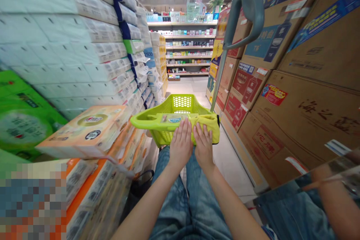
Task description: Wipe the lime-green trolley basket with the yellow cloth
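A lime-green plastic shopping basket (168, 114) on wheels stands in the aisle right in front of me. My left hand (180, 143) lies flat on its near rim, fingers stretched forward. My right hand (203, 144) rests beside it, fingers spread on the yellow-green cover at the rim's right end. The two hands nearly touch. A grey pull handle (247, 18) on a metal pole rises from the basket's right side. My legs in blue jeans (185, 202) show below.
Stacked tissue and toilet-paper packs (84, 45) wall the left side, with orange packs (92, 131) jutting close to my left arm. Brown cardboard cartons (303, 93) line the right. The narrow tiled aisle (191, 86) runs ahead to product shelves (188, 45).
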### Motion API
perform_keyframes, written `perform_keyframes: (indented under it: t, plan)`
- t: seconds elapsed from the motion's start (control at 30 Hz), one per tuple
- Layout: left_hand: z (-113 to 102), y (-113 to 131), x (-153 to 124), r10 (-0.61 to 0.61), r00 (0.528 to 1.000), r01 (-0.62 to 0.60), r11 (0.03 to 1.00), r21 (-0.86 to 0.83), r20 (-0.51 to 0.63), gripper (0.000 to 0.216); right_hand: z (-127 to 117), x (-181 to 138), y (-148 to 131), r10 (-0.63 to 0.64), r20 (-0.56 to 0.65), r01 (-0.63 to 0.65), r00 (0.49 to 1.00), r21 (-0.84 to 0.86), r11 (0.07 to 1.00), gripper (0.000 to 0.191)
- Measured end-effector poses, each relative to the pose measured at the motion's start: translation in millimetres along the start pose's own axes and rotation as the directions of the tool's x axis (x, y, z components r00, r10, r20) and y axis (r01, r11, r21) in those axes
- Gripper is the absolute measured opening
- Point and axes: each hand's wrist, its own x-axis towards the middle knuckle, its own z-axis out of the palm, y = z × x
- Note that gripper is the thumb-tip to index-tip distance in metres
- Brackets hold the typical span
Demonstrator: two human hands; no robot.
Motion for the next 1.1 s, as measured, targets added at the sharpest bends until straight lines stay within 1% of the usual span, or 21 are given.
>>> perform_keyframes:
  t: [0.07,0.1,0.13,0.17,0.23,0.3,0.33,0.4,0.5,0.63,0.7,0.83,0.9,1.0,1.1]
  plan:
    - [1,5,1,-0.016,1.000,0.016,1.000,-0.007,-0.018,0.077,-10,-3,23,-0.053,-0.037,0.053,0.998,-0.011,0.999,0.069]
    - [2,7,1,-0.023,0.999,0.023,1.000,-0.008,-0.026,0.077,-15,-3,34,-0.051,-0.063,0.051,0.997,-0.001,0.999,0.070]
    - [2,8,2,-0.030,0.999,0.030,1.000,-0.009,-0.032,0.078,-19,-2,45,-0.022,-0.095,0.025,0.995,0.024,0.999,0.070]
    - [2,9,3,-0.038,0.999,0.037,0.999,-0.010,-0.038,0.079,-23,0,55,0.035,-0.124,-0.026,0.992,0.068,0.997,0.071]
    - [3,9,3,-0.051,0.998,0.050,0.999,-0.011,-0.044,0.080,-28,6,66,0.197,-0.144,-0.167,0.970,0.194,0.967,0.071]
    - [3,9,3,-0.061,0.997,0.061,0.998,-0.010,-0.044,0.081,-29,10,67,0.344,-0.109,-0.295,0.933,0.316,0.902,0.070]
    - [3,8,3,-0.068,0.997,0.067,0.998,-0.008,-0.042,0.081,-28,11,62,0.392,-0.093,-0.338,0.915,0.356,0.871,0.070]
    - [3,8,2,-0.078,0.996,0.078,0.997,-0.001,-0.039,0.080,-23,10,48,0.427,-0.101,-0.361,0.898,0.385,0.849,0.068]
    - [2,7,0,-0.095,0.994,0.094,0.995,-0.008,-0.049,0.080,-17,4,22,0.381,-0.160,-0.315,0.911,0.327,0.891,0.067]
    - [0,6,0,-0.104,0.994,0.102,0.994,-0.035,-0.040,0.080,-9,1,-2,0.322,-0.158,-0.280,0.933,0.241,0.929,0.070]
    - [1,5,0,-0.096,0.995,0.095,0.995,-0.034,-0.026,0.079,-5,2,-10,0.278,-0.130,-0.250,0.952,0.201,0.947,0.071]
    - [4,1,-2,-0.074,0.997,0.074,0.997,-0.002,-0.020,0.072,7,1,-23,0.126,-0.010,-0.124,0.992,0.131,0.984,0.070]
    - [4,-1,-3,-0.057,0.998,0.057,0.998,0.010,-0.020,0.070,10,-2,-23,0.069,0.033,-0.072,0.997,0.113,0.991,0.070]
    - [2,-3,-2,-0.033,0.999,0.033,0.999,0.005,-0.002,0.072,5,-9,-9,0.008,0.064,-0.012,0.998,0.074,0.997,0.070]
    - [-2,-4,-1,-0.020,1.000,0.020,1.000,0.004,0.011,0.074,-7,-16,15,-0.021,0.026,0.020,0.999,0.043,0.999,0.072]
